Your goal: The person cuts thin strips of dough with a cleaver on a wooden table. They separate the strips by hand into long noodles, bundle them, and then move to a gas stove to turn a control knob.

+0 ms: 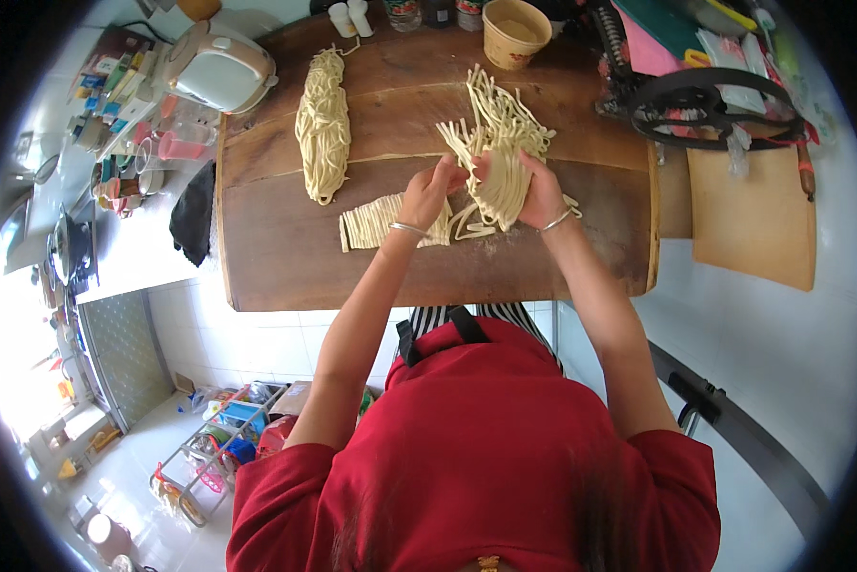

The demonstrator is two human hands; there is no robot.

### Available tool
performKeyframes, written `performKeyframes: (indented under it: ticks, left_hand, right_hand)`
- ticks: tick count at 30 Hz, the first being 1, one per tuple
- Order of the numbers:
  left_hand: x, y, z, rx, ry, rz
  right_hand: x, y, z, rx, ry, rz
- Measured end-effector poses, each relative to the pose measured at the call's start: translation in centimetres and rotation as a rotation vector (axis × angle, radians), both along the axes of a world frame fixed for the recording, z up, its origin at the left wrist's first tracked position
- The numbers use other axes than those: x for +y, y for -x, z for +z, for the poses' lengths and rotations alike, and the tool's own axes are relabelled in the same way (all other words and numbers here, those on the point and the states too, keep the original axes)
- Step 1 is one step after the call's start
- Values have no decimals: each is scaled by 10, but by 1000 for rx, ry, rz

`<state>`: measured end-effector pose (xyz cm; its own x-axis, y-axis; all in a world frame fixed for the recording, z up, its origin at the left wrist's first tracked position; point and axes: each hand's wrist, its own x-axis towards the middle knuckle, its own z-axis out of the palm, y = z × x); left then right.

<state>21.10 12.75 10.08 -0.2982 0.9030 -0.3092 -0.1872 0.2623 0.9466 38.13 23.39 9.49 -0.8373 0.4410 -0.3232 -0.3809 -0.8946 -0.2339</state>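
Observation:
A bundle of fresh cut noodles [503,182] is held between my two hands over the wooden table, its loose ends fanning out away from me. My left hand [432,189] grips its left side, and some of those fingers are hidden behind the strands. On the right side, my right hand [540,193] has its thumb on top of the noodles. Under my left wrist lies a flat row of cut dough strips [371,223], still side by side. A few loose strands [477,230] rest beside it. Farther left stretches a long heap of noodles [323,129].
The wooden table [292,268] carries a paper tub [515,36] and several bottles along its far edge. A rice cooker [221,68] stands at the far left corner. To the right are a black ring-shaped frame [718,107] and a cutting board [754,214].

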Motion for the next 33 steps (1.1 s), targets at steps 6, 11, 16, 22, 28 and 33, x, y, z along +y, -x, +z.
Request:
performKeyframes:
  ticks: [6, 11, 16, 22, 28, 33]
  left_hand:
    - [31, -13, -10, -407, 135, -144]
    - [35, -27, -5, -466, 175, -272]
    - [38, -38, -28, -889, 77, -430]
    - [51, -53, -37, -1285, -230, -198]
    - [49, -48, -35, -1252, -210, -330]
    - [41, -63, -31, -1176, -121, -337]
  right_hand:
    - [-3, 2, 41, -146, -355, 268]
    - [-10, -5, 34, -386, -433, 264]
    - [-33, -6, 29, -536, -488, 222]
    - [-35, -76, 8, -1048, -1083, -82]
    - [-5, -155, -41, -1666, -1478, 96]
    - [4, -150, -63, -1755, -1558, 130]
